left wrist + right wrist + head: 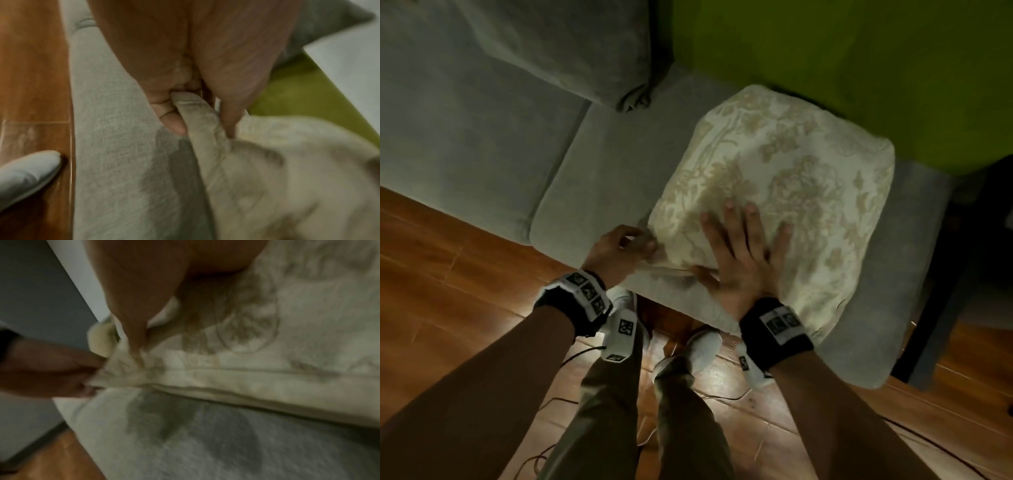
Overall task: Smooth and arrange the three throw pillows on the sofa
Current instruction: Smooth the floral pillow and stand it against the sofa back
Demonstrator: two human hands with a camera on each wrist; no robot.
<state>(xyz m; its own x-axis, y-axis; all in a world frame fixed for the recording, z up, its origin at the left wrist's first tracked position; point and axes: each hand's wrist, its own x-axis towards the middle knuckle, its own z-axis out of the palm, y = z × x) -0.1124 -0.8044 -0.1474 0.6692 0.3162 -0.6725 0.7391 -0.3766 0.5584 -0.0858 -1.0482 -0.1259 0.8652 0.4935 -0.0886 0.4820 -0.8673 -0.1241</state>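
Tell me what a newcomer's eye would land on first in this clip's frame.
First, the cream floral pillow lying flat on the grey sofa seat, bright against the green wall behind. Next, the two hands at its near edge: the right hand spread flat on the cover, the left hand pinching the pillow's corner. Below them are wooden floor and white shoes.

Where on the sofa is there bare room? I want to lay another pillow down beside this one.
Bare seat lies between the cream pillow and the grey back cushion. A narrower strip runs along the pillow's far side. The near corner is crowded: the left hand pinches it, and the right hand presses flat.
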